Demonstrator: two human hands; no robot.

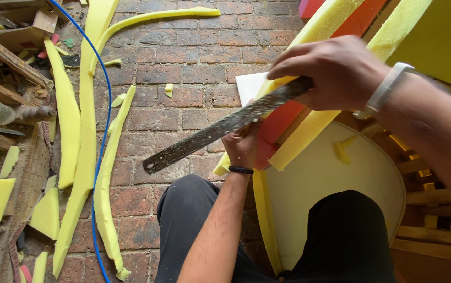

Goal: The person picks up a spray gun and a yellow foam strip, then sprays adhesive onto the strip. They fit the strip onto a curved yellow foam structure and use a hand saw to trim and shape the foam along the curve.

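Observation:
My right hand (pixel 335 71) grips the handle end of a long, speckled metal blade (pixel 220 127) that slants down to the left, its edge laid against a yellow foam strip (pixel 309 128). My left hand (pixel 242 147), with a dark band at the wrist, holds the lower end of the red and yellow foam (pixel 280 123) just under the blade. The foam lies along the edge of a round white board (pixel 335 183) between my knees. A white band sits on my right wrist.
Long yellow foam offcuts (pixel 85 131) and a blue cable (pixel 102 141) lie on the brick floor (pixel 183 68). Wood scraps and a cardboard box (pixel 10 47) are piled at the left. A wooden frame (pixel 430 209) stands at the right.

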